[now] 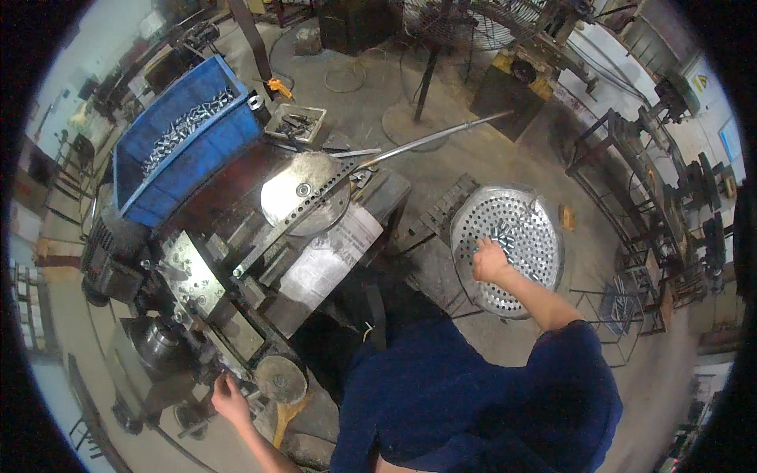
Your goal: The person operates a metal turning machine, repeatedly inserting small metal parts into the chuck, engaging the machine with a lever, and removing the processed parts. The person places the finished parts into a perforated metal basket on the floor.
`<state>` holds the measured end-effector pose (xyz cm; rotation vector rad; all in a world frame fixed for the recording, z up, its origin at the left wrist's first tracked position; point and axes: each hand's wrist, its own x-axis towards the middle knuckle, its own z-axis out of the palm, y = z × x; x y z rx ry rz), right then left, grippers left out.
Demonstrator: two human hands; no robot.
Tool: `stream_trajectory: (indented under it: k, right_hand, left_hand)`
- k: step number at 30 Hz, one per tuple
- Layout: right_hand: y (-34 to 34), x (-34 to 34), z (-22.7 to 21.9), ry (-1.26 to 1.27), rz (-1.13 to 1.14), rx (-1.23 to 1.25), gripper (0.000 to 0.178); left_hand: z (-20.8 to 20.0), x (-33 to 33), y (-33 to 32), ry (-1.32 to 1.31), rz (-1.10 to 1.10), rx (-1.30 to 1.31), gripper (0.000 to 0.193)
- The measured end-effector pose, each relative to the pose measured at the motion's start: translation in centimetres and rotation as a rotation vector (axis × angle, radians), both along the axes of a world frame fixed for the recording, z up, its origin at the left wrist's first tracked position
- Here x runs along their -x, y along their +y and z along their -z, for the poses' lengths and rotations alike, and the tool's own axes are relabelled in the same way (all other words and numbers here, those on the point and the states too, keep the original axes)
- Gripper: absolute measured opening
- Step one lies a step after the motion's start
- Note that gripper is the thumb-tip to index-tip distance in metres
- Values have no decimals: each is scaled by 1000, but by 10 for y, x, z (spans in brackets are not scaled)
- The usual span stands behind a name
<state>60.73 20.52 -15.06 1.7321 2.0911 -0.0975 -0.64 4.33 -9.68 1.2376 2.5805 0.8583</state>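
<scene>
My right hand [490,262] reaches down onto a round, perforated metal tray [475,211], beside a small heap of short metal pins [503,235]. Its fingers are curled in at the pins, and the tips are hidden, so what they hold cannot be made out. On the other side, my left hand [229,400] is held up next to the bench machine [189,276], near a round disc-shaped knob [281,380]. Thumb and fingers there are pinched together; anything between them is too small to name.
A blue bin [189,173] full of metal parts stands at the far left. On the bench, a long lever [426,140] crosses a round metal plate [288,193], with printed paper [331,256] nearby. Behind are a small parts tray [314,116] and a floor fan [473,24].
</scene>
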Motion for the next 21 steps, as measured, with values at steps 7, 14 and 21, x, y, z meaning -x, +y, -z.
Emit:
stream_trajectory:
  k: [7,14,21]
  right_hand:
    - [27,-28,-1,249,196,87,29]
    - [49,69,-90,917,-85,-57,38]
    - [28,280,-159,1331,-985,24,37]
  left_hand:
    - [-13,-8,3,-54,92,-18,20]
    - [-79,-42,6,-261,137,-231,21]
    - [-130,-131,75,-171,540,-175,28]
